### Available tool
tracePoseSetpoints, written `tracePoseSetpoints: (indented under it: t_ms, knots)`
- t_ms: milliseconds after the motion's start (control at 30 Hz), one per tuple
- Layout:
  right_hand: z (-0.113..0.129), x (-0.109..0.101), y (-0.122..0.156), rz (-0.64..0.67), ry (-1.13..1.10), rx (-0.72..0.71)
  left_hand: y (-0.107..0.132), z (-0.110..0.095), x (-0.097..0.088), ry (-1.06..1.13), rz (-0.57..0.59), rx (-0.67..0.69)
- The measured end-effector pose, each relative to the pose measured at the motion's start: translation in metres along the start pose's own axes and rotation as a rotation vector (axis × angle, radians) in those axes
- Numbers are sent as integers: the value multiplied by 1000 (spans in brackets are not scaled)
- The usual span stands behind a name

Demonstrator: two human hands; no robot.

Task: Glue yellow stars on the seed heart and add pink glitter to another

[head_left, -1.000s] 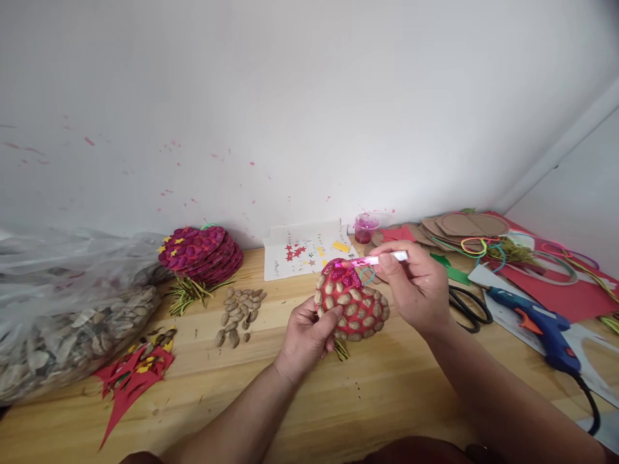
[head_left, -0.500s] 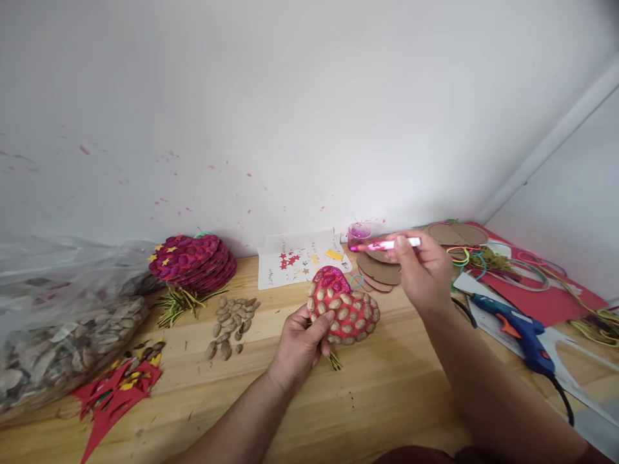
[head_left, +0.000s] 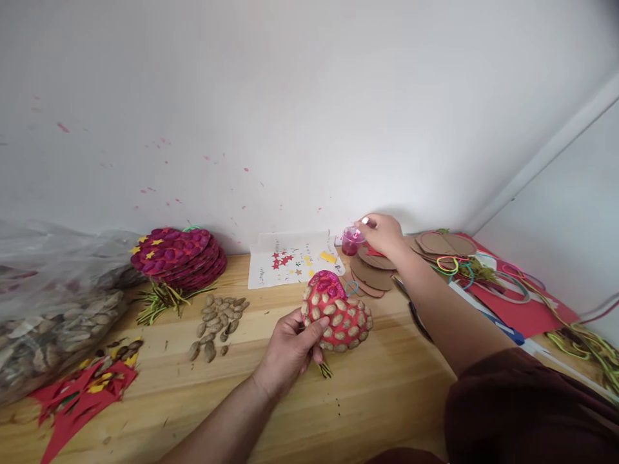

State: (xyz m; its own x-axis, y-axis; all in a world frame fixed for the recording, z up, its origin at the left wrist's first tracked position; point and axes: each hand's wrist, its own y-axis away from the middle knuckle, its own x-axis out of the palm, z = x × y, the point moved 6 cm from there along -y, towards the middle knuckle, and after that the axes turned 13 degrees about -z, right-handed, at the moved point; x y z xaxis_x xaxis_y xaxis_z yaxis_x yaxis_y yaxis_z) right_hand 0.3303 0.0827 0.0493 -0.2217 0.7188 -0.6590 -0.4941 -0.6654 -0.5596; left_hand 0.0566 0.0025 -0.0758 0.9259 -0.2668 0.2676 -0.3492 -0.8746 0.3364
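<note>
My left hand grips a red heart-shaped piece studded with seed-like shells, thumb across its front. Its upper left lobe is coated in magenta glitter paint, and thin green stems poke out below. Over at the back, my right hand pinches a white-handled paintbrush, its tip down in a clear cup of magenta paint. Beside that cup lies a stack of brown cardboard pieces. A turquoise loop shows at the heart's top.
At left stand stacked magenta-painted pieces with yellow stars, a bag of shells and red scraps. Loose shells and a paper sheet with stars lie mid-table. Cords and a partly hidden blue glue gun are at right.
My right hand has moved left and away from me, bringing the brush from above the heart-shaped piece into the paint cup. My left hand keeps its hold; the whole view has shifted slightly.
</note>
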Motion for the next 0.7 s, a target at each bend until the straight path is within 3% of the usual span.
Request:
tracePoseSetpoints:
  t_ms: [100, 200, 400, 700]
  knots:
    - [1, 20, -3, 109, 64, -15, -1, 2, -1, -17, 14, -4]
    - [-1, 27, -5, 140, 96, -26, -1, 1, 0, -26, 31, -3]
    - [-2, 26, -5, 163, 96, -35, -4, 3, -2, -48, 31, 5]
    - [-6, 18, 1, 64, 46, -48, -6, 3, -3, -17, 6, 51]
